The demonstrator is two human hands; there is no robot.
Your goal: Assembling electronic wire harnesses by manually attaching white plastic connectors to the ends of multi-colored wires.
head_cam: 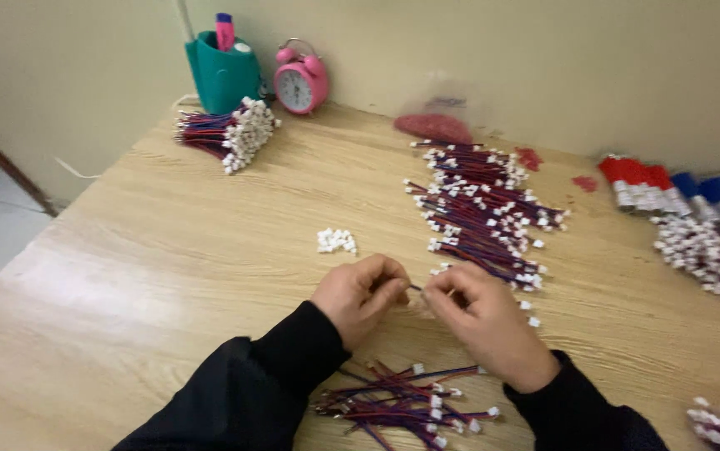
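Note:
My left hand (361, 294) and my right hand (481, 321) meet over the wooden table (168, 250), fingertips pinched together on a thin wire lead (415, 288) between them. A long loose pile of red-and-blue wire leads with white connectors (485, 213) lies just beyond my right hand. Several small white connector housings (336, 240) sit in a cluster ahead of my left hand. Between my black sleeves, close to me, lies a smaller heap of wire leads (406, 405).
A bundled stack of leads (230, 134) lies at the far left beside a teal pen holder (222, 73) and a pink alarm clock (300, 83). At the right are more bundles (694, 246), red and blue packs (669, 188), and a red bag (433, 127).

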